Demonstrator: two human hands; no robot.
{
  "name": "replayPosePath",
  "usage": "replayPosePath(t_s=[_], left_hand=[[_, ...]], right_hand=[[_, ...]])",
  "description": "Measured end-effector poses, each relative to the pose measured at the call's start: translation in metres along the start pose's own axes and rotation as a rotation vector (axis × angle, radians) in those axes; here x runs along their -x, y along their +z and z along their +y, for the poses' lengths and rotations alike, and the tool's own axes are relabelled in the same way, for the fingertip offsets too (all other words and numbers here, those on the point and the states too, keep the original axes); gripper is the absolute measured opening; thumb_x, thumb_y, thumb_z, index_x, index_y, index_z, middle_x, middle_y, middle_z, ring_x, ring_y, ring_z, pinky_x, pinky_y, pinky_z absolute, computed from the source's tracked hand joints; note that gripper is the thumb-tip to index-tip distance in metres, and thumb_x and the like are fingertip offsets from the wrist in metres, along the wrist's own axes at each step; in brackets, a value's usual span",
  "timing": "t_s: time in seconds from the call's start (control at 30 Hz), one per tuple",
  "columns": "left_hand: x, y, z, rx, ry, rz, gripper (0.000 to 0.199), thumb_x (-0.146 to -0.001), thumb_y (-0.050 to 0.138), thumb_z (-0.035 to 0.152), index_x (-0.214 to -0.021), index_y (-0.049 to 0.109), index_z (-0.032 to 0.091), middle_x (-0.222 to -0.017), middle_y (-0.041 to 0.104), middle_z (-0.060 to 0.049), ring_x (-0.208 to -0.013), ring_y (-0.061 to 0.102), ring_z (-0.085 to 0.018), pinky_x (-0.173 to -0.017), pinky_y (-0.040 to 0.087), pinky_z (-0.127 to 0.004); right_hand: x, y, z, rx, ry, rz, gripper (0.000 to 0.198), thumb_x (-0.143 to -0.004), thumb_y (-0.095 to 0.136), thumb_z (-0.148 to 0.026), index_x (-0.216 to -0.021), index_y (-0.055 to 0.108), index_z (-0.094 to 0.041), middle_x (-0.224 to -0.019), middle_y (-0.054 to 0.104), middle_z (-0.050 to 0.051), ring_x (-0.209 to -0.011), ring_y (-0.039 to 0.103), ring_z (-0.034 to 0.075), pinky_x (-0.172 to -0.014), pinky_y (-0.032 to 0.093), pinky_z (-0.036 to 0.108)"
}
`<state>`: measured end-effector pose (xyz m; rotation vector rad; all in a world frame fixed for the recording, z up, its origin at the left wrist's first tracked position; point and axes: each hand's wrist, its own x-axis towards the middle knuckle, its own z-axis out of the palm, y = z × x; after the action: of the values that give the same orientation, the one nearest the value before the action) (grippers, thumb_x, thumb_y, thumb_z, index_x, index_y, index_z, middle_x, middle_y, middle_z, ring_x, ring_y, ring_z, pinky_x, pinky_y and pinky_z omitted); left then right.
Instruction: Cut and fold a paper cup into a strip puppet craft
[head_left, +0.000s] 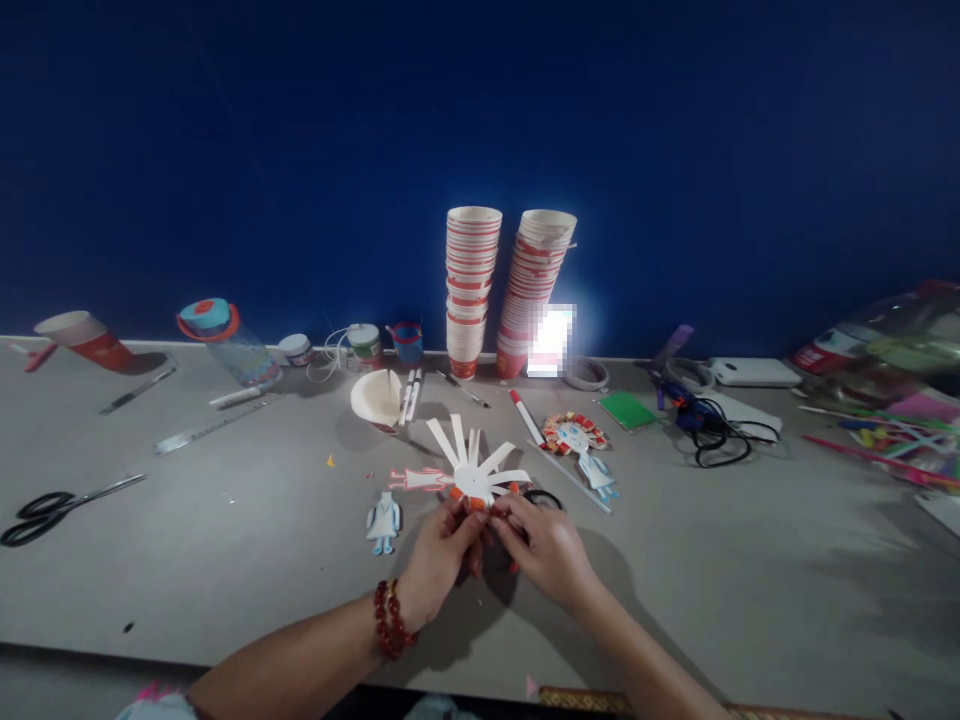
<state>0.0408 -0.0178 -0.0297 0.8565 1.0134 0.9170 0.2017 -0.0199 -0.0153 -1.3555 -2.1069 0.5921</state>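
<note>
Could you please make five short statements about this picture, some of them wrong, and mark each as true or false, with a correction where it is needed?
1. The left hand and right hand both hold the cut paper piece with spread white strips. True.
2. The beaded bracelet is on the right wrist. False: the beaded bracelet is on the left wrist.
3. The left cup stack stands beside the right cup stack. True.
4. The green square lies left of both stacks. False: the green square lies to their right.
5. The blue-lidded bottle is left of both stacks. True.
</note>
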Motion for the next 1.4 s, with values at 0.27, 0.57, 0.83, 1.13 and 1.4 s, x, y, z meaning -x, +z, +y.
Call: replayPosePath(t_s=[0.27,0.57,0.83,1.13,1.4], left_hand=[[0.0,0.001,0.003,0.029,0.047,0.003,0.04,-0.076,0.067,0.055,-0.075,0.056,0.018,-0.057,0.056,0.006,-0.034,0.04,-0.004,-0.036,0.03,-0.019],[0.003,0.001,-0.001,0.101,0.031,0.028,0.044,-0.07,0.073,0.057,-0.073,0.055,0.017,-0.053,0.054,0.007,-0.031,0.035,-0.003,-0.033,0.029,-0.018],[0.004,0.002,0.002,0.129,0.045,0.011,0.038,-0.074,0.071,0.053,-0.075,0.056,0.018,-0.053,0.053,0.008,-0.032,0.041,-0.005,-0.035,0.033,-0.019],[0.001,-0.005,0.007,0.229,-0.016,-0.012,0.031,-0.077,0.069,0.046,-0.076,0.053,0.019,-0.06,0.058,0.005,-0.037,0.042,-0.006,-0.039,0.036,-0.021],[0.003,-0.001,0.008,0.258,-0.072,-0.076,0.036,-0.079,0.065,0.053,-0.078,0.056,0.018,-0.063,0.055,0.004,-0.042,0.047,-0.009,-0.041,0.039,-0.023]], right_hand=[[0.007,0.01,0.001,0.197,-0.194,0.199,0.021,-0.099,0.044,-0.022,-0.094,0.065,-0.019,-0.072,0.072,0.006,-0.065,0.067,0.019,-0.062,0.044,0.027],[0.006,0.014,-0.001,0.256,-0.301,0.268,0.027,-0.099,0.041,-0.019,-0.087,0.066,-0.017,-0.065,0.069,0.005,-0.057,0.064,0.016,-0.057,0.045,0.025],[0.007,0.015,0.002,0.221,-0.339,0.362,0.02,-0.099,0.046,-0.021,-0.096,0.065,-0.019,-0.064,0.069,0.003,-0.055,0.063,0.015,-0.057,0.047,0.023],[0.008,0.002,0.013,0.166,-0.228,0.233,0.026,-0.096,0.052,-0.027,-0.119,0.059,-0.017,-0.076,0.071,0.004,-0.063,0.066,0.017,-0.058,0.046,0.025],[0.004,0.005,0.011,0.109,-0.22,0.133,0.017,-0.094,0.048,-0.02,-0.101,0.064,-0.02,-0.083,0.074,0.005,-0.069,0.067,0.018,-0.062,0.045,0.026]])
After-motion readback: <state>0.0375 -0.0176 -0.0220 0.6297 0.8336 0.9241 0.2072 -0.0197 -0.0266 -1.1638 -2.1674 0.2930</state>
